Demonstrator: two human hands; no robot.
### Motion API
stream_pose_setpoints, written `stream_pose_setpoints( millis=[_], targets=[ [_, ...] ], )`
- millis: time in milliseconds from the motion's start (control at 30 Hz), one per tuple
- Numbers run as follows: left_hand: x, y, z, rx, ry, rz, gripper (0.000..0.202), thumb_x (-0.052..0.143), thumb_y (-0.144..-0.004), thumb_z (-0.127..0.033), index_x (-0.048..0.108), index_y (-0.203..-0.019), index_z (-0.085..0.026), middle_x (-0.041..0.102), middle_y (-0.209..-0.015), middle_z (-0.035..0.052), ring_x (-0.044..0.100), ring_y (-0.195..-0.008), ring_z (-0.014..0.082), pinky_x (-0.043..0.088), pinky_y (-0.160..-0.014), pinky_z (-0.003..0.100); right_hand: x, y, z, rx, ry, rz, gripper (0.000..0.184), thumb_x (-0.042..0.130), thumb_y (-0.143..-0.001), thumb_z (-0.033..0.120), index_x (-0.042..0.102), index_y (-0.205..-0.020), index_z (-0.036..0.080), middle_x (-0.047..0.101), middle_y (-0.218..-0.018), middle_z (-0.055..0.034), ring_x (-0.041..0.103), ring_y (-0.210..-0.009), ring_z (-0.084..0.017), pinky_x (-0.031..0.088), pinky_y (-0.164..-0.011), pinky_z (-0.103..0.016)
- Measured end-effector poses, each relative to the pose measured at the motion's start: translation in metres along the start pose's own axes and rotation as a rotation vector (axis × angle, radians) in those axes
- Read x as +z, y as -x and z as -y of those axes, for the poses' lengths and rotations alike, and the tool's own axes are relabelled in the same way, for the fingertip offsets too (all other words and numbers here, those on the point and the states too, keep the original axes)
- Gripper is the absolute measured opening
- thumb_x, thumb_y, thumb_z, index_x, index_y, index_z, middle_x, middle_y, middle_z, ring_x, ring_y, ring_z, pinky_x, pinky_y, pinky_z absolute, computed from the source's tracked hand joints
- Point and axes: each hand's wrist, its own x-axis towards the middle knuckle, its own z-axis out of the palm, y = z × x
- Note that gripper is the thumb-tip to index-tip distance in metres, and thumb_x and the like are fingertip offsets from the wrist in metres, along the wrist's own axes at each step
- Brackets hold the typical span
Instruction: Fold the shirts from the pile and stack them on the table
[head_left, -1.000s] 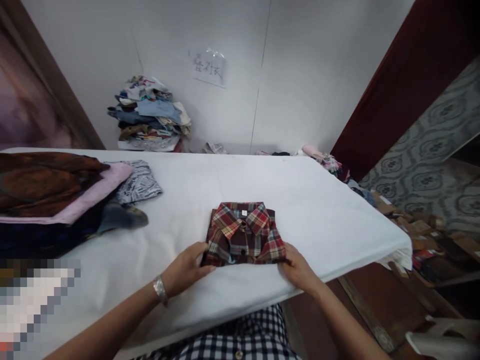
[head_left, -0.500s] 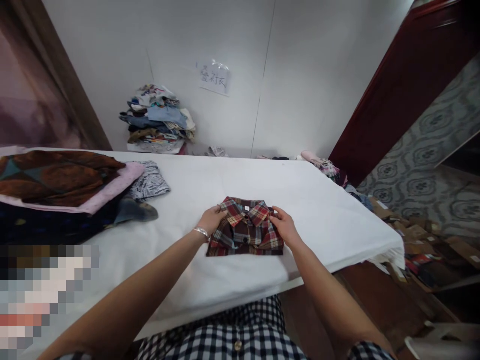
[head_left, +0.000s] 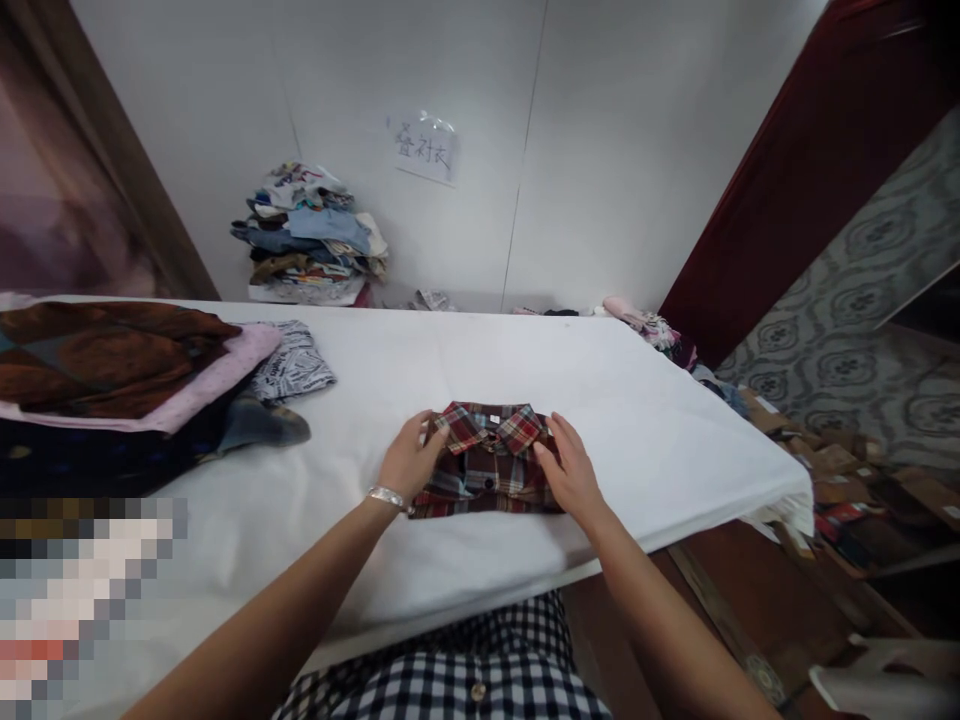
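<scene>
A folded plaid shirt (head_left: pixel 487 480) in red, brown and yellow lies flat on the white-covered table (head_left: pixel 645 420), collar up, with a small white label inside the neck and a dark button below. My left hand (head_left: pixel 411 458), with a silver bracelet at the wrist, rests against the shirt's left side, thumb apart from the stretched fingers. On the opposite side my right hand (head_left: pixel 574 468) touches the edge in the same way, fingers extended and thumb spread over the cloth. Both hands are open, and the fingertips partly cover the shirt's side edges.
At the left lies a heap of clothes with a brown garment (head_left: pixel 142 355), and a folded black-and-white printed garment (head_left: pixel 294 362) beside it. A tall clothes pile (head_left: pixel 315 235) stands against the wall below a paper sign (head_left: pixel 424 148). Cardboard boxes (head_left: pixel 832 465) sit beyond the table's right edge.
Both hands have loosened from a pinch at the shirt's collar sides and now lie flatter along its edges, fingers stretched. The shirt stays nearly in place; the view has shifted slightly.
</scene>
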Motion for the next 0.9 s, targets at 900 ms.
stream_pose_setpoints(
  millis=[900],
  targets=[
    [0.002,0.008,0.021,-0.130,-0.148,0.085,0.063,0.049,-0.081,-0.051,0.048,-0.131,-0.012,0.063,-0.120,0.0175,0.061,-0.108,0.0292,0.046,-0.093,0.041,-0.008,0.035,0.016,0.440,-0.728,-0.089,0.030,0.062,-0.078,0.046,0.070,-0.089,0.019,0.072,-0.089,-0.0073,0.066,-0.079,-0.021,0.053,-0.076,-0.038]
  ],
)
